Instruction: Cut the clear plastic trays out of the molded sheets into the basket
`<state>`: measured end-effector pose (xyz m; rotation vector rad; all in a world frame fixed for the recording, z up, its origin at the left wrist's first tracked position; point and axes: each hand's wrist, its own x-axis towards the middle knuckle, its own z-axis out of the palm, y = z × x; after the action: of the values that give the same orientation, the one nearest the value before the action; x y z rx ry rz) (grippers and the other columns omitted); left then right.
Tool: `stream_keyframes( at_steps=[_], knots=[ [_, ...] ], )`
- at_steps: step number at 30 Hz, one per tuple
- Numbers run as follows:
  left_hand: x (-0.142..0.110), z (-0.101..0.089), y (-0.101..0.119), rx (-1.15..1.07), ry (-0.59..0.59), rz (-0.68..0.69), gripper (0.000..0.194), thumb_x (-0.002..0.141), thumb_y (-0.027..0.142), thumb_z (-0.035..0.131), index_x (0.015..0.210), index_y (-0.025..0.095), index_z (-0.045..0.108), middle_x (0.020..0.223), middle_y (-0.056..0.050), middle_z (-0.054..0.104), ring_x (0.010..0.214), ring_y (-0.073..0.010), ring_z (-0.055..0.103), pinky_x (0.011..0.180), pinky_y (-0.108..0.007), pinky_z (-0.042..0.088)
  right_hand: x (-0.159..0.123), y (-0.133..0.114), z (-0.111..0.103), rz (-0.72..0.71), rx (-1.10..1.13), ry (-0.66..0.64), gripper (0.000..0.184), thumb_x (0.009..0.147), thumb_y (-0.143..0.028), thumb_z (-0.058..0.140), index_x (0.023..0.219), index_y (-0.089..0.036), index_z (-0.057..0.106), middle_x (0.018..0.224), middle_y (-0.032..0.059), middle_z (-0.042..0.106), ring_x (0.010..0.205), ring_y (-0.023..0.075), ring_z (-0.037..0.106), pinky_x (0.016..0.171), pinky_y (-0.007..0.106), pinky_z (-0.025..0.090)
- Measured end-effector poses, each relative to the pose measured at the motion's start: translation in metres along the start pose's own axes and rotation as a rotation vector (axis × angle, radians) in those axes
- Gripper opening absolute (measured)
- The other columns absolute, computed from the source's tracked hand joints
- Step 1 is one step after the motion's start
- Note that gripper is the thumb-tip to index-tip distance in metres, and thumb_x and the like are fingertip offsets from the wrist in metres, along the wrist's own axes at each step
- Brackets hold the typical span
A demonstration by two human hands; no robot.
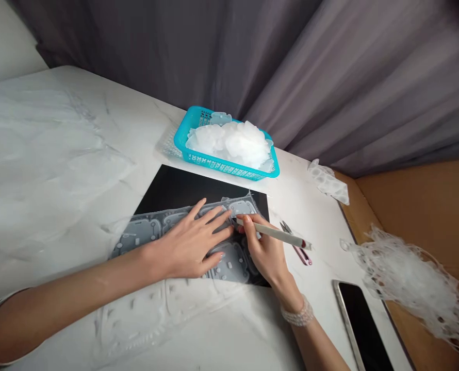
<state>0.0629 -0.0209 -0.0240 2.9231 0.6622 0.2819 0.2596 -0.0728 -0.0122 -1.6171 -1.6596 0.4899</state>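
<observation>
My left hand (194, 242) lies flat with fingers spread on a sheet of clear moulded plastic (140, 232). That sheet has rows of rounded shapes; part of it rests on a black mat (175, 185) and part overhangs onto the white table. Close by the left fingertips, my right hand (266, 252) is closed around a pen-shaped tool (279, 234) with a pale shaft. Its dark tip points down at the sheet near one moulded shape; whether it touches, I cannot tell. Just right of that hand lie small pink-handled snips (302, 255), partly hidden behind the tool.
Beyond the mat stands a turquoise basket (229, 167) heaped with translucent plastic pieces. Clear film (39, 154) spreads over the left of the table. To the right are a phone (363, 324), a tangle of plastic offcuts (415, 283) and a strip of plastic (330, 183). Grey curtains hang behind.
</observation>
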Motion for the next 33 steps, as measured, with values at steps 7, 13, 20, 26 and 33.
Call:
stream_keyframes(
  at_steps=[7, 13, 20, 26, 33],
  knots=[
    [0.0, 0.004, -0.002, 0.006, 0.032, 0.018, 0.052, 0.099, 0.046, 0.04, 0.142, 0.019, 0.047, 0.155, -0.014, 0.041, 0.146, -0.0343, 0.031, 0.121, -0.054, 0.016, 0.001, -0.001, 0.006, -0.065, -0.134, -0.015, 0.029, 0.103, -0.035, 0.042, 0.095, -0.02, 0.067, 0.077, 0.0034, 0.068, 0.07, 0.0176, 0.064, 0.059, 0.03, 0.047],
    [0.001, 0.003, 0.0, 0.005, 0.036, 0.024, 0.051, 0.099, 0.044, 0.04, 0.141, 0.016, 0.049, 0.152, -0.017, 0.045, 0.144, -0.0371, 0.034, 0.119, -0.055, 0.02, 0.004, -0.004, 0.013, -0.158, -0.228, 0.002, 0.028, 0.104, -0.029, 0.04, 0.089, -0.02, 0.062, 0.082, 0.0044, 0.067, 0.07, 0.0164, 0.062, 0.061, 0.029, 0.046],
    [0.0, 0.003, 0.0, -0.007, 0.055, 0.0, 0.046, 0.098, 0.043, 0.043, 0.132, 0.016, 0.056, 0.155, -0.016, 0.042, 0.144, -0.0355, 0.035, 0.119, -0.054, 0.022, -0.015, -0.016, 0.003, -0.172, -0.358, -0.071, 0.028, 0.104, -0.023, 0.038, 0.08, -0.021, 0.054, 0.07, 0.0012, 0.057, 0.057, 0.0143, 0.051, 0.057, 0.029, 0.042],
    [-0.001, 0.006, -0.002, -0.002, 0.065, 0.025, 0.047, 0.098, 0.042, 0.043, 0.133, 0.013, 0.056, 0.152, -0.017, 0.045, 0.143, -0.0344, 0.036, 0.119, -0.053, 0.023, -0.014, -0.011, 0.011, -0.333, -0.574, -0.122, 0.027, 0.104, -0.019, 0.036, 0.104, -0.016, 0.063, 0.081, 0.0088, 0.063, 0.075, 0.0209, 0.057, 0.07, 0.034, 0.049],
    [-0.004, 0.011, -0.006, 0.018, 0.087, 0.041, 0.049, 0.099, 0.045, 0.041, 0.136, 0.015, 0.054, 0.149, -0.014, 0.05, 0.145, -0.031, 0.035, 0.121, -0.051, 0.021, -0.007, -0.003, 0.017, -0.268, -0.622, -0.086, 0.033, 0.104, -0.021, 0.038, 0.129, -0.016, 0.058, 0.133, 0.0156, 0.061, 0.116, 0.0273, 0.057, 0.097, 0.043, 0.048]
  ],
)
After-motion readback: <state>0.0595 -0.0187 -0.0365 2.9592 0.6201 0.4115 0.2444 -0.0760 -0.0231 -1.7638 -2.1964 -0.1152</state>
